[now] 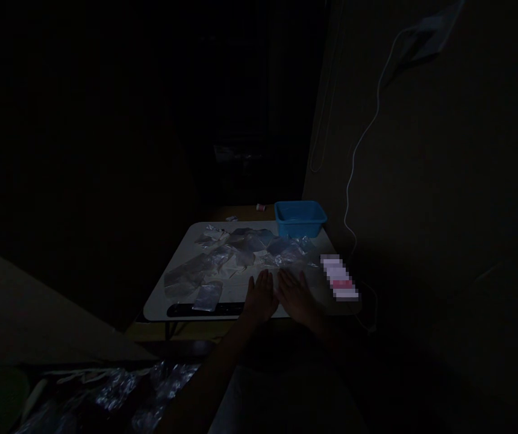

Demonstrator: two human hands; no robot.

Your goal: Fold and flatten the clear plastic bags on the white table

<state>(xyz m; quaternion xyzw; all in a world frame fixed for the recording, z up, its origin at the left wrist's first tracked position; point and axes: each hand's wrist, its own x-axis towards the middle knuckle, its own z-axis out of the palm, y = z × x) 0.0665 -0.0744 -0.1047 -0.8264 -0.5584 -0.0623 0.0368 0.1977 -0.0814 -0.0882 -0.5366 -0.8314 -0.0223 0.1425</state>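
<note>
**Darkness Surrounding a White Table**

The table is standing at lower center of the frame. Clear plastic pieces are overlapping across it, and a blue basin is sitting at its upper right corner. Just below the plastic, a person's left hand and right hand are stretching forward side by side, fingers extended and slightly parted; whether they are touching the plastic is impossible to tell. A pixelated bright panel is glowing to their right, and a small pink-and-white item is showing above the table's upper edge.
</note>
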